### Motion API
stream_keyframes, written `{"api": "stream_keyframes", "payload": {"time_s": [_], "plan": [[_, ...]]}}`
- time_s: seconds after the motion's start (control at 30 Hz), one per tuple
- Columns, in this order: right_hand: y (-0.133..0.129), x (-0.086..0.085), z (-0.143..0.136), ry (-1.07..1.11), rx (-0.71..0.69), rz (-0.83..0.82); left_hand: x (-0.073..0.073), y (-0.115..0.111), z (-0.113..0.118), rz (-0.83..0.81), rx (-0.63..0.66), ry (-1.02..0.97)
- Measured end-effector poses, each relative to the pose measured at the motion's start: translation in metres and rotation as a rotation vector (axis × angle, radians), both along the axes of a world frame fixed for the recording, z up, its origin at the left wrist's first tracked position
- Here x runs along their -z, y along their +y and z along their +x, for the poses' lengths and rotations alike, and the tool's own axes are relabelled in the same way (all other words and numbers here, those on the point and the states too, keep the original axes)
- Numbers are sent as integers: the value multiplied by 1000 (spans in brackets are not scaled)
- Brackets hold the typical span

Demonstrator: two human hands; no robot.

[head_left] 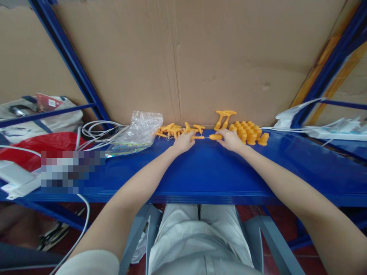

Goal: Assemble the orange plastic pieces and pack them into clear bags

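Note:
My left hand is closed round a yellow threaded piece, whose ridged shaft points right. Facing it, my right hand grips a yellow sleeve that lies on its side. A small gap separates the two parts. Behind my left hand is a loose pile of yellow T-shaped pieces. To the right of my right hand, several yellow sleeves stand upright in a cluster. Two yellow T-handled assemblies lean on the cardboard behind.
The blue table meets a cardboard wall. At the left are a clear plastic bag, white cables, a red bag and a cloth bag. A white power strip is at the right.

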State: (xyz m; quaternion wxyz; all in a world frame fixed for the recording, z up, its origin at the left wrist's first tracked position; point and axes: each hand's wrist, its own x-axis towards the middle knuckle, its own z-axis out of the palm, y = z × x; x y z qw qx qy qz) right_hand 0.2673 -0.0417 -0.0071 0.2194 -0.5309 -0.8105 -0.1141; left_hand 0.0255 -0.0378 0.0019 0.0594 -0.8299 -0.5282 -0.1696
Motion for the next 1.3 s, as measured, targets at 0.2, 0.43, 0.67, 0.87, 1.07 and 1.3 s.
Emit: {"api": "stream_keyframes", "payload": {"time_s": [0.2,0.43,0.67,0.87,1.07,1.3], "plan": [[6,3,0,176,-255,104,-2,-5,4,105,75,-74],[11,5,4,273,-347,112,-1,-4,3,143,75,-103],[11,6,4,295,-384,119,-3,-4,0,158,108,-60],[14,10,2,281,-361,101,-5,-5,-1,149,105,-4],[21,15,4,368,-333,6,-2,-5,0,121,79,13],[22,10,11,758,-436,-285,-1,0,-3,133,82,-50]]}}
